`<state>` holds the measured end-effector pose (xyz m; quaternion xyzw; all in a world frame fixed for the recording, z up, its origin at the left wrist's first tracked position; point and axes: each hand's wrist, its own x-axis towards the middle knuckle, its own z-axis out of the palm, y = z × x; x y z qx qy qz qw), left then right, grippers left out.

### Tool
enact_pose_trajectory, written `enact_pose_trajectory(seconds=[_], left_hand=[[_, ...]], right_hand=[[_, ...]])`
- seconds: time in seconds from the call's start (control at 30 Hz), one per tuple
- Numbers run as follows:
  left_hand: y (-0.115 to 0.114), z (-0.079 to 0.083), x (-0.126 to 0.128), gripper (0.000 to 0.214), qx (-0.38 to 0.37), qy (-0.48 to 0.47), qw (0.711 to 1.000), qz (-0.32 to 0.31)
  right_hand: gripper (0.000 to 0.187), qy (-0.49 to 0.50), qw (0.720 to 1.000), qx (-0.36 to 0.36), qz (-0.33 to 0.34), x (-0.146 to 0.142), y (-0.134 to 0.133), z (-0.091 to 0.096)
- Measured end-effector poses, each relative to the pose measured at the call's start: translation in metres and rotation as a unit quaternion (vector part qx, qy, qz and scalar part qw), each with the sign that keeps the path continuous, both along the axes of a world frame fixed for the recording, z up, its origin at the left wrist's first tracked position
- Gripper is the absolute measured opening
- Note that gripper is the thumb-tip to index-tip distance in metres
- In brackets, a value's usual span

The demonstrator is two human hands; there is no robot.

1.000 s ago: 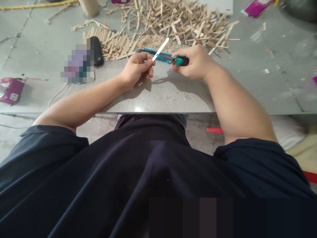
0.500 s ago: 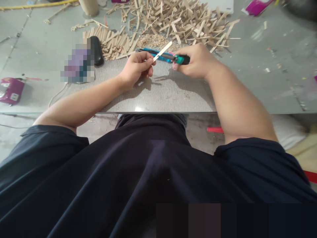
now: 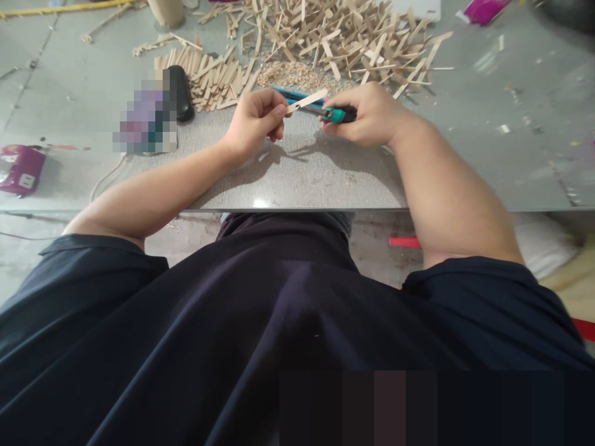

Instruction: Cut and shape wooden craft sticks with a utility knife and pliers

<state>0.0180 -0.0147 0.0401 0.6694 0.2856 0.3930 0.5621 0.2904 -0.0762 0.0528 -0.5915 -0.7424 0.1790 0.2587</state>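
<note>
Between thumb and fingers, my left hand (image 3: pixel 260 122) pinches a pale wooden craft stick (image 3: pixel 313 98) with a small notch in its edge. My right hand (image 3: pixel 369 114) is wrapped round a utility knife (image 3: pixel 335 115) with a teal and black handle. The knife's blade points left and lies at the stick near the notch; whether it touches is unclear. Behind the stick a blue tool (image 3: pixel 288 94) rests on the table, partly covered by my left hand and the stick.
A large heap of craft sticks (image 3: pixel 334 46) spreads at the back, with wood shavings (image 3: pixel 297 75) before it. Flatter sticks (image 3: pixel 216 80) lie left, beside a black case (image 3: pixel 181 93). A purple box (image 3: pixel 22 170) sits far left. The table edge (image 3: pixel 297 210) runs near my body.
The craft stick has tilted from a steep slant to a flatter one, its tip moving down and right. The knife blade now meets or overlaps the stick in view.
</note>
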Motion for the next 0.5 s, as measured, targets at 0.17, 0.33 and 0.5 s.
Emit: enact_pose_trajectory(seconds=[0.17,0.33,0.5], left_hand=[[-0.004,0.006,0.000,0.036,-0.012,0.024,0.999,-0.025],[-0.004,0.007,0.001,0.038,0.013,0.038,0.999,-0.027],[-0.001,0.005,-0.002,0.033,0.076,0.059,0.995,-0.031]], right_hand=[[0.051,0.021,0.999,-0.014,0.034,0.000,0.002,-0.001],[0.042,0.028,0.998,-0.033,0.037,0.000,0.000,0.004],[0.022,0.005,0.995,-0.082,0.050,0.001,-0.003,0.014]])
